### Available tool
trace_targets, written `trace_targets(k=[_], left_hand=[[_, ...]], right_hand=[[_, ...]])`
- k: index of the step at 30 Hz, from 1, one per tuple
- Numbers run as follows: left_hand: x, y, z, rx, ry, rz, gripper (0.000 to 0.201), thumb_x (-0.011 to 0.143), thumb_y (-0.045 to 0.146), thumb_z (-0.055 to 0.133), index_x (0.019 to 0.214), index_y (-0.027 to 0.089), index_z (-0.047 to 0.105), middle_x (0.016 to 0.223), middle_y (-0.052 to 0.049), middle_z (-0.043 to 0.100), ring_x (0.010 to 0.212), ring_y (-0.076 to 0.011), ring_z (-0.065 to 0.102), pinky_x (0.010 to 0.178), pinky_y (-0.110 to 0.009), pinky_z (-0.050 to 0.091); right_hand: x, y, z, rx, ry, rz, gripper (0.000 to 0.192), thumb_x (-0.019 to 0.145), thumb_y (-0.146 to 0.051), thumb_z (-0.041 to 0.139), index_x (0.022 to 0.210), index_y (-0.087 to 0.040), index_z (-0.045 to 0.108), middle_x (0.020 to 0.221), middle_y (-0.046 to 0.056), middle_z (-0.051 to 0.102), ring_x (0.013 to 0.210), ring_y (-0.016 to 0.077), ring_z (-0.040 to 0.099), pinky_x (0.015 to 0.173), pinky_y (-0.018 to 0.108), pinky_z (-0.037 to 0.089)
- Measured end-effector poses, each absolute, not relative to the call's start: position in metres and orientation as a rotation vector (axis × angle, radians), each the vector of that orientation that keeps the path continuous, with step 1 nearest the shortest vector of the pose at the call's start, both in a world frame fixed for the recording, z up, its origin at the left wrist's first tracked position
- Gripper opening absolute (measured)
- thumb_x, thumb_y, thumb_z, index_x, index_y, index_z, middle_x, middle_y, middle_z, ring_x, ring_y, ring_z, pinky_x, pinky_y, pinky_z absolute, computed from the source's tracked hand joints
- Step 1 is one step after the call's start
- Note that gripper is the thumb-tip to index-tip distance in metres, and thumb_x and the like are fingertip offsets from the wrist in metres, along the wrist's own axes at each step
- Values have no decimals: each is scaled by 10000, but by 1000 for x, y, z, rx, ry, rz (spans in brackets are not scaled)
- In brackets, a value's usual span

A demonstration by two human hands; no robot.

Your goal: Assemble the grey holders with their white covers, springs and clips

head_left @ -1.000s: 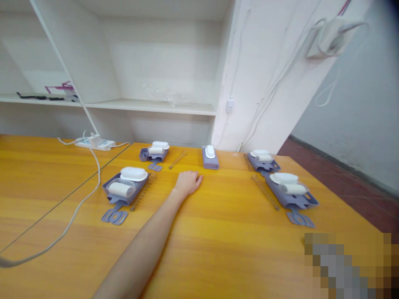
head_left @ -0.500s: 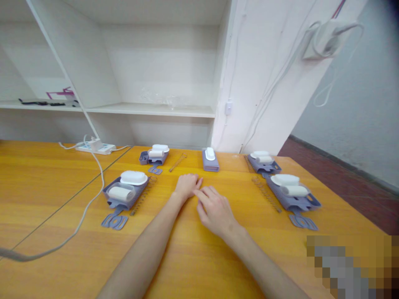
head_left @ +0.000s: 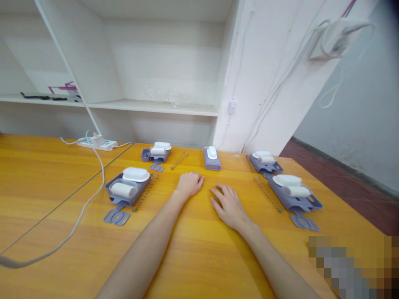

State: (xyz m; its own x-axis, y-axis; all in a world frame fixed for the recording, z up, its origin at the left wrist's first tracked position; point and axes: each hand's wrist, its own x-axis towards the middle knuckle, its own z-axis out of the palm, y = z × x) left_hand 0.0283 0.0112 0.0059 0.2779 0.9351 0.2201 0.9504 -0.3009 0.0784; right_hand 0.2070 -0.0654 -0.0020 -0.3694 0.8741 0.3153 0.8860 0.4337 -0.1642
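My left hand (head_left: 189, 184) rests on the wooden table (head_left: 193, 249) with its fingers loosely bent and nothing visible in them. To its right, my right hand (head_left: 230, 205) is open, fingers spread, holding nothing. Beyond both hands stands a grey-purple box (head_left: 212, 164) topped by a white oval piece (head_left: 212, 153). At left lies a grey-purple holder (head_left: 124, 195) with a white oval lid (head_left: 136, 175) and a white roll (head_left: 124, 189); a metal coil spring (head_left: 145, 193) lies beside it. A similar holder (head_left: 291, 201) and spring (head_left: 268, 194) lie at right.
Further back are two more holders, one at left (head_left: 160, 155) and one at right (head_left: 264, 166). A white power strip (head_left: 97, 143) sits at the back left, its cable (head_left: 87, 203) running across the table. White shelving (head_left: 156, 107) rises behind.
My right hand has moved away from my left hand, to the right, and its fingers have spread. The left hand has stayed almost in place. The view has shifted slightly.
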Motion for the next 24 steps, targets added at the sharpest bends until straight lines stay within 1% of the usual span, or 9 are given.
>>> trace_targets(k=[9, 15, 20, 24], left_hand=[[28, 9, 7, -2460, -1825, -342, 479, 920, 454, 261, 912, 162, 641, 925, -122, 671, 861, -234, 636, 754, -337, 450], [29, 9, 6, -2461, -1804, -328, 488, 922, 457, 243, 907, 164, 633, 921, -120, 668, 858, -242, 634, 738, -347, 452], [29, 9, 7, -2467, -1791, -317, 483, 919, 458, 247, 905, 165, 631, 916, -117, 669, 857, -243, 632, 722, -342, 453], [29, 9, 7, -2471, -1805, -313, 483, 917, 460, 253, 905, 164, 634, 925, -121, 669, 866, -236, 631, 734, -334, 451]], right_hand=[[209, -65, -2, -1495, -2325, -39, 356, 901, -331, 408, 1213, -232, 546, 1249, 95, 495, 1155, 234, 422, 988, 387, 333], [208, -66, -2, -1471, -2304, -23, 343, 888, -323, 433, 1192, -233, 564, 1235, 95, 512, 1144, 234, 441, 977, 393, 349], [222, -54, 7, -1499, -2162, 6, 326, 887, -293, 419, 1152, -206, 586, 1137, 85, 576, 1053, 210, 512, 924, 346, 401], [257, -38, 31, -1568, -1940, -146, 315, 881, -319, 415, 1078, -179, 618, 1067, 85, 606, 1010, 215, 531, 906, 351, 406]])
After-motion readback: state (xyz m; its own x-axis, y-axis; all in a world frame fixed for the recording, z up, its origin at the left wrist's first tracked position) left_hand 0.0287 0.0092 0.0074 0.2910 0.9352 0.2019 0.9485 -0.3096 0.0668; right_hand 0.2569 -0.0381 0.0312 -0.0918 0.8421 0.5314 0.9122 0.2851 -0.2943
